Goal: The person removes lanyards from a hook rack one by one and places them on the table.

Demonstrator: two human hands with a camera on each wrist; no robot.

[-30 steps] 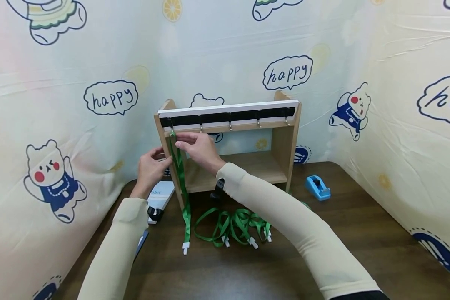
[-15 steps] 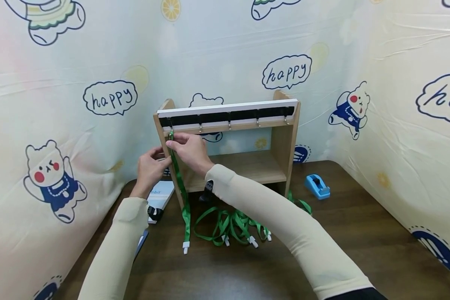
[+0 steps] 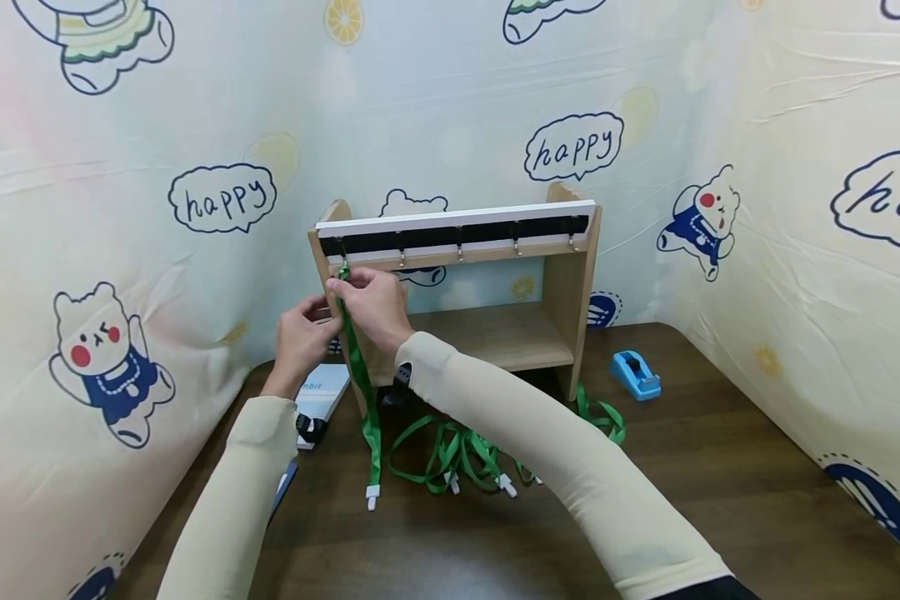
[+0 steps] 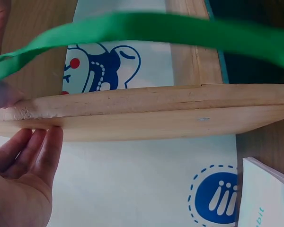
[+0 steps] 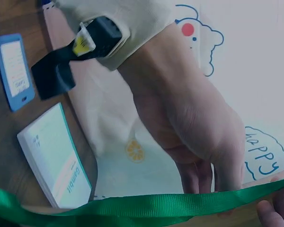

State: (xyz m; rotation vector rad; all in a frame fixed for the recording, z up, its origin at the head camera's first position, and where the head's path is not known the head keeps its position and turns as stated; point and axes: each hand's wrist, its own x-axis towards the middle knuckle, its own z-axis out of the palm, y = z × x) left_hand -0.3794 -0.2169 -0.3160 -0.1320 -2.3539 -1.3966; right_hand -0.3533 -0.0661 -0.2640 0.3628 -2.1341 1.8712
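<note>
A green lanyard (image 3: pixel 352 342) hangs down the left side of a small wooden shelf (image 3: pixel 487 329), its top at the leftmost metal hook and its white clip (image 3: pixel 372 497) low in front. My right hand (image 3: pixel 375 307) pinches the strap just below that hook, thumb across it. With my left hand (image 3: pixel 300 343) I hold the shelf's left side panel. The left wrist view shows its fingers (image 4: pixel 48 151) on the panel's outer face and the thumb on the other side. Across the right wrist view runs the lanyard (image 5: pixel 151 209), with my right fingertips (image 5: pixel 270 215) at its end.
Several metal hooks (image 3: pixel 461 250) line the black strip on the shelf's white top bar. More green lanyards (image 3: pixel 457 454) lie coiled on the table (image 3: pixel 435 550). A blue tape dispenser (image 3: pixel 636 375) stands at right. At left are a white-and-blue box (image 3: pixel 322 385) and a blue card holder (image 5: pixel 16 71).
My right hand has slid left, and its thumb has come across the green lanyard below the hook. The left hand stays on the side panel.
</note>
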